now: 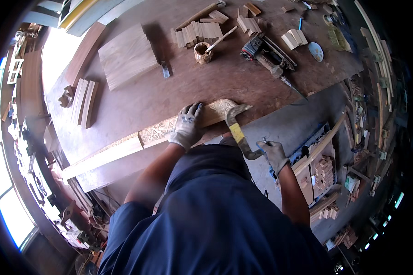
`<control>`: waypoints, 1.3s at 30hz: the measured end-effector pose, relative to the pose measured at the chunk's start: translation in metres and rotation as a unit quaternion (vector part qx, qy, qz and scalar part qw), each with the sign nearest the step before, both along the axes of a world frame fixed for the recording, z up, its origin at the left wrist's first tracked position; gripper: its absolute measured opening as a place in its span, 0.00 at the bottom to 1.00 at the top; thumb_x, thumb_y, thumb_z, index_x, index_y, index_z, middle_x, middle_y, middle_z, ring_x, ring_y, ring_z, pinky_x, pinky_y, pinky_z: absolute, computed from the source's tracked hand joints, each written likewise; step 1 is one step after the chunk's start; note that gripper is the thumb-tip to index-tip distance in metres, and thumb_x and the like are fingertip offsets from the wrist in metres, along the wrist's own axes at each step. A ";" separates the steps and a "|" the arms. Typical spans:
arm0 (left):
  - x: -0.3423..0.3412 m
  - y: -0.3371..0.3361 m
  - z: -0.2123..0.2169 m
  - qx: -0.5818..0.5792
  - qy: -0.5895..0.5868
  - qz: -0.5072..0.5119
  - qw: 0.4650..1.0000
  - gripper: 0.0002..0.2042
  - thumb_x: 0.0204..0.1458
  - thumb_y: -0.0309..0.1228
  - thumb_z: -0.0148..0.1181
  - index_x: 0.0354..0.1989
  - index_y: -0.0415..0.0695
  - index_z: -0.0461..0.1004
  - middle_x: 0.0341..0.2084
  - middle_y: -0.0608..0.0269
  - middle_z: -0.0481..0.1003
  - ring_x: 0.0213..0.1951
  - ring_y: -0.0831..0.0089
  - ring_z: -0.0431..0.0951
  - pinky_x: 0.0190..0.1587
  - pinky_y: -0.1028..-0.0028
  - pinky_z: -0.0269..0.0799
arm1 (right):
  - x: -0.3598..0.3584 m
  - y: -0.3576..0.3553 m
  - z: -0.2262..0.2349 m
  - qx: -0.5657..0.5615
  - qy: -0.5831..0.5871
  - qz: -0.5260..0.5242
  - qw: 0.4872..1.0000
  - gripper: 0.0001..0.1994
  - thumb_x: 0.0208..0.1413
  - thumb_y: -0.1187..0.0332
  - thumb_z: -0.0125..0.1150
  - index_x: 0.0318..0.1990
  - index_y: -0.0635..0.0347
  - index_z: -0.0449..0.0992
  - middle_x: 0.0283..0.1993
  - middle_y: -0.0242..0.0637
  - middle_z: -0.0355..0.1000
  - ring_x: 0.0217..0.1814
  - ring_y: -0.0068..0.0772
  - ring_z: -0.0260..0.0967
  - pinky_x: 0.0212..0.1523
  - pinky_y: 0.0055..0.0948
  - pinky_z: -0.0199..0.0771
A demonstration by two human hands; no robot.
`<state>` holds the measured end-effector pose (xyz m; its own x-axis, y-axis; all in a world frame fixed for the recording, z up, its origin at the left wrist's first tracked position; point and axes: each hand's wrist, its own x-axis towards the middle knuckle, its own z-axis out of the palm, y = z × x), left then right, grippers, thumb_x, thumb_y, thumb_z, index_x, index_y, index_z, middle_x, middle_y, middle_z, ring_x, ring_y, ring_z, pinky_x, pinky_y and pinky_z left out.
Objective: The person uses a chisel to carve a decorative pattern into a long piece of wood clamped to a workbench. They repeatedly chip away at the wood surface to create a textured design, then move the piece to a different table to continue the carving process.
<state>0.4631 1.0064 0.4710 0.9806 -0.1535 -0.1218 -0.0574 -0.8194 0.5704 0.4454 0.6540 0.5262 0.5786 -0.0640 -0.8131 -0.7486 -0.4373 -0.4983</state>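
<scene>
A long carved wooden board (159,130) lies along the table's near edge, its patterned face up and its right end rounded. My left hand (186,126), in a pale work glove, grips it near the middle, fingers bent over the top. Beside the rounded end is a C-clamp (243,143) with yellow tape round its frame. My gloved right hand (274,156) is closed around the clamp's screw end, off the table's edge. The upper jaw reaches over the table; whether it touches the board, I cannot tell.
On the brown table (206,82) are a flat wooden panel (128,57), a pot (203,53) with a brush, a power tool (267,57) and several small wood blocks (199,33). A crate of wood pieces (323,169) stands below, at the right.
</scene>
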 end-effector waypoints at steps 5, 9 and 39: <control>0.004 -0.003 0.016 0.028 0.043 -0.002 0.999 0.41 0.44 0.39 0.74 0.68 0.39 0.64 0.65 0.46 0.67 0.65 0.45 0.64 0.68 0.52 0.61 | 0.017 0.039 -0.028 0.115 0.083 0.019 0.990 0.16 0.59 0.54 0.69 0.25 0.53 0.76 0.19 0.19 0.62 0.17 0.14 0.53 0.18 0.25 0.51; 0.007 -0.003 0.005 0.044 0.026 0.003 0.999 0.44 0.39 0.42 0.77 0.67 0.42 0.65 0.60 0.45 0.68 0.60 0.43 0.66 0.64 0.50 0.65 | 0.029 0.064 -0.037 0.175 0.134 0.006 0.976 0.15 0.59 0.54 0.70 0.27 0.51 0.76 0.17 0.19 0.61 0.14 0.14 0.53 0.16 0.24 0.49; 0.046 -0.052 0.010 -0.029 0.004 -0.040 0.999 0.38 0.43 0.43 0.75 0.64 0.44 0.70 0.63 0.48 0.68 0.65 0.44 0.64 0.67 0.50 0.62 | 0.106 -0.018 -0.048 -0.036 -0.065 0.039 0.996 0.18 0.58 0.55 0.70 0.30 0.64 0.81 0.25 0.27 0.72 0.28 0.19 0.63 0.29 0.30 0.65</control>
<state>0.5087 0.9542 0.4806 0.9639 -0.2384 -0.1189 -0.1161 -0.7775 0.6181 0.5514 0.6359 0.4780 0.6849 -0.0695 -0.7253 -0.6417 -0.5292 -0.5552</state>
